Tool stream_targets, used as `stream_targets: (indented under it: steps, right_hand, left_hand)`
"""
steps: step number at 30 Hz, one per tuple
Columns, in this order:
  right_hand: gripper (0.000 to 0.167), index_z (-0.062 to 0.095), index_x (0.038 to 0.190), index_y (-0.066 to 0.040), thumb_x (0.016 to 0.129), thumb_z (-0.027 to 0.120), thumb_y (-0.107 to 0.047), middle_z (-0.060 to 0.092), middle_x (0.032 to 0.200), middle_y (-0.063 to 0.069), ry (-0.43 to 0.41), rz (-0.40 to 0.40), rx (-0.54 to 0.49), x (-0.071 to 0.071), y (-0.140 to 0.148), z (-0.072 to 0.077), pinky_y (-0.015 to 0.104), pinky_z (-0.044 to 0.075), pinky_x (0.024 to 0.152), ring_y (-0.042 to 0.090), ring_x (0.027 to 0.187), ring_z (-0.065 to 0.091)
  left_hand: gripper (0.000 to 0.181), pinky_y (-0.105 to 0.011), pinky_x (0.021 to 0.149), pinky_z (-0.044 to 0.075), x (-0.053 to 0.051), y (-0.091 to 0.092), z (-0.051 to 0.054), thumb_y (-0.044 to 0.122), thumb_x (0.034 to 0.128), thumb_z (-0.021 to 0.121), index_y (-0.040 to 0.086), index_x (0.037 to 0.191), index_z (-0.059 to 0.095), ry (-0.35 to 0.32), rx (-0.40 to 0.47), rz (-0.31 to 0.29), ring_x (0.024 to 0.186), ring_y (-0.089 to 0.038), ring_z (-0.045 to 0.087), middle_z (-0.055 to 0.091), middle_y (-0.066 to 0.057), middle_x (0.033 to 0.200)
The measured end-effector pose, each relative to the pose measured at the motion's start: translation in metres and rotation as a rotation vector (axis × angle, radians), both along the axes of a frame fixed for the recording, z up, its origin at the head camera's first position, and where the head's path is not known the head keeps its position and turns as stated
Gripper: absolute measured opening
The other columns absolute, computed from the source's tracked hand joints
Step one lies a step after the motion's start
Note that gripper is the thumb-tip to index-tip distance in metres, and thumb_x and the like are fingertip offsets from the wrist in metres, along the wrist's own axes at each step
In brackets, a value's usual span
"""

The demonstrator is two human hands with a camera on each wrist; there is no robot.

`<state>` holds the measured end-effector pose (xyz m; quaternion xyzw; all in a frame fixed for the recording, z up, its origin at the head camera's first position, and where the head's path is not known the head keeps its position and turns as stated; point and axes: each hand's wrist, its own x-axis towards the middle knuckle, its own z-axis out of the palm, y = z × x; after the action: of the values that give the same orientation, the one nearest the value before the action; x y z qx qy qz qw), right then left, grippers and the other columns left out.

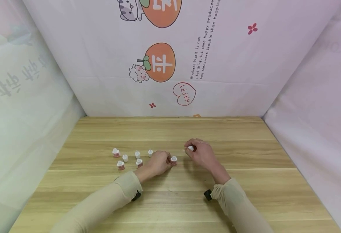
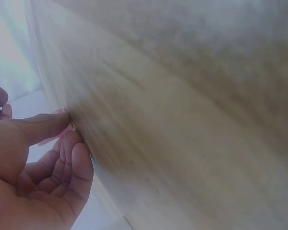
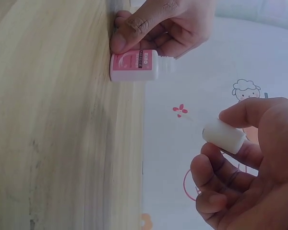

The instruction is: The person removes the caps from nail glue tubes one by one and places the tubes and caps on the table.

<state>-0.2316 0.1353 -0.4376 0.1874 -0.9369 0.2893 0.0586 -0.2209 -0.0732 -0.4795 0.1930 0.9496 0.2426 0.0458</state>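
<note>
My left hand (image 1: pixel 160 162) pinches a small white bottle with a pink label (image 1: pixel 174 160) low down near its base, and the bottle stands upright on the table. In the right wrist view the bottle (image 3: pixel 134 65) shows an uncapped, pale neck, with the left hand (image 3: pixel 175 28) beside it. Raised to the right of the bottle, my right hand (image 1: pixel 200 153) holds a white cap (image 3: pixel 224 136) between thumb and fingers, apart from the bottle. The left wrist view shows the left hand's fingers (image 2: pixel 77 160); the bottle is mostly hidden there.
Left of the left hand stand several white caps, among them one nearest the hand (image 1: pixel 150 153). Around them are more pink-labelled bottles: one at the back (image 1: pixel 116 153), one in front (image 1: pixel 120 165) and one near the wrist (image 1: pixel 139 163). White printed curtains (image 1: pixel 231 64) enclose the wooden table (image 1: pixel 170 129).
</note>
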Motion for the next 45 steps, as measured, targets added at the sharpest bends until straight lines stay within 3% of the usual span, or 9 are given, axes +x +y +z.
stream_targets:
  steps: [7, 19, 34, 45]
  right_hand:
    - [0.009, 0.067, 0.099, -0.018, 0.093, 0.068, -0.025, 0.063, 0.08, -0.003, -0.029, -0.007, -0.003, -0.005, 0.0, -0.005, 0.028, 0.044, 0.067, 0.01, 0.072, 0.053]
    - [0.015, 0.069, 0.099, -0.014, 0.089, 0.074, -0.023, 0.069, 0.087, -0.001, -0.1, -0.02, 0.033, -0.015, 0.001, -0.014, 0.032, 0.052, 0.075, 0.012, 0.081, 0.062]
    - [0.017, 0.07, 0.106, -0.014, 0.092, 0.071, -0.025, 0.072, 0.099, 0.002, -0.156, -0.047, 0.096, -0.024, 0.001, -0.023, 0.039, 0.053, 0.085, 0.018, 0.091, 0.066]
    - [0.017, 0.067, 0.102, -0.009, 0.09, 0.071, -0.02, 0.07, 0.092, 0.002, -0.173, -0.024, 0.124, -0.028, 0.002, -0.026, 0.037, 0.052, 0.082, 0.015, 0.085, 0.063]
  left_hand:
    - [0.015, -0.029, 0.071, 0.052, 0.001, -0.002, 0.0, 0.023, 0.0887, 0.076, 0.008, 0.087, 0.072, 0.009, -0.009, 0.014, 0.076, -0.014, 0.064, 0.072, -0.002, 0.082]
    - [0.015, -0.031, 0.077, 0.055, 0.008, -0.009, 0.002, 0.02, 0.0891, 0.072, 0.007, 0.097, 0.074, 0.003, -0.023, 0.032, 0.085, -0.017, 0.067, 0.075, -0.005, 0.096]
    - [0.018, -0.029, 0.069, 0.052, 0.021, -0.014, 0.013, 0.023, 0.0886, 0.074, 0.006, 0.095, 0.072, 0.047, -0.075, 0.022, 0.076, -0.014, 0.062, 0.07, -0.004, 0.087]
    - [0.021, -0.035, 0.077, 0.056, 0.028, -0.015, 0.018, 0.022, 0.0872, 0.074, 0.005, 0.1, 0.072, 0.076, -0.1, 0.003, 0.084, -0.021, 0.068, 0.073, -0.01, 0.096]
